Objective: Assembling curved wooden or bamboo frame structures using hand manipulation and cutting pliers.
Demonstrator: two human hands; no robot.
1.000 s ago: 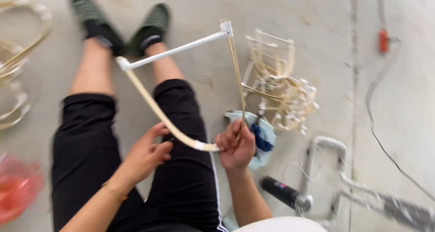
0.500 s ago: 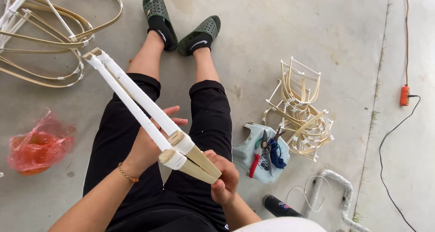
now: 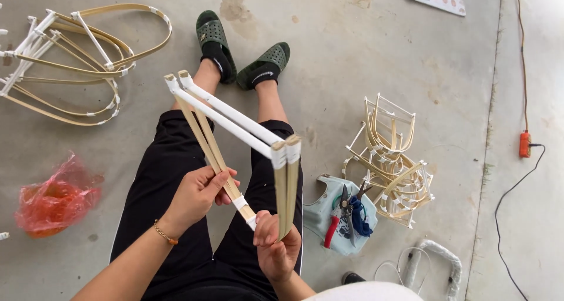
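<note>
Bamboo frame [image 3: 235,122] gripped by left hand [image 3: 197,195] and right hand [image 3: 276,248], lower joint hidden behind fingers

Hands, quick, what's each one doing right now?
Left hand: closed on the frame, on its taped strip pair.
Right hand: closed on the frame's lower ends.

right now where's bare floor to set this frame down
Bare concrete lies between the green slippers and the small frame stack, and ahead of the feet. Crowded spots: the pale tray with red pruners at right, the big bent frames and red bag at left.
</note>
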